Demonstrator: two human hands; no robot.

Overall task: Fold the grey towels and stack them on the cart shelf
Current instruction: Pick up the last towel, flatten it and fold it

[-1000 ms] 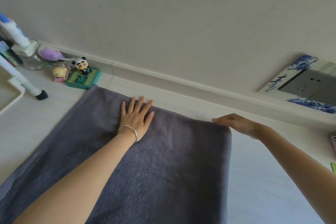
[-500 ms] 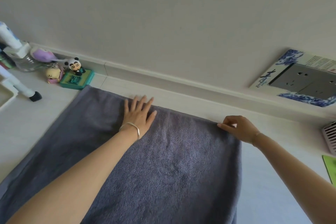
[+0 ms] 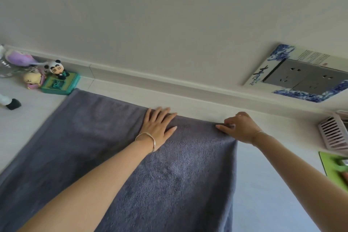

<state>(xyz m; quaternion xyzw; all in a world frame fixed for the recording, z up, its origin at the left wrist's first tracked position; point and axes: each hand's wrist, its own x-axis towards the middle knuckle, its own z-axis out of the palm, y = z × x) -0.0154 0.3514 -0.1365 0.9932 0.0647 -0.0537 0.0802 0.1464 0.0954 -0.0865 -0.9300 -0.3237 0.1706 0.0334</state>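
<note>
A grey towel (image 3: 94, 147) lies spread flat on a white counter, its far edge running along the wall base. My left hand (image 3: 159, 126) rests palm down on the towel near the far edge, fingers apart, a silver bangle on the wrist. My right hand (image 3: 239, 128) sits at the towel's far right corner, fingers curled and pinching the edge of the fabric. The cart shelf is out of view.
Small toy figures (image 3: 54, 73) on a green box stand at the far left by the wall. A wall socket plate (image 3: 305, 77) is at upper right. A pink slotted basket (image 3: 333, 133) and a green tray (image 3: 333, 165) sit at the right edge.
My left hand slid right along the towel's far edge. My right hand moved from beside the corner onto it and curled its fingers on the fabric. The camera view shifted.
</note>
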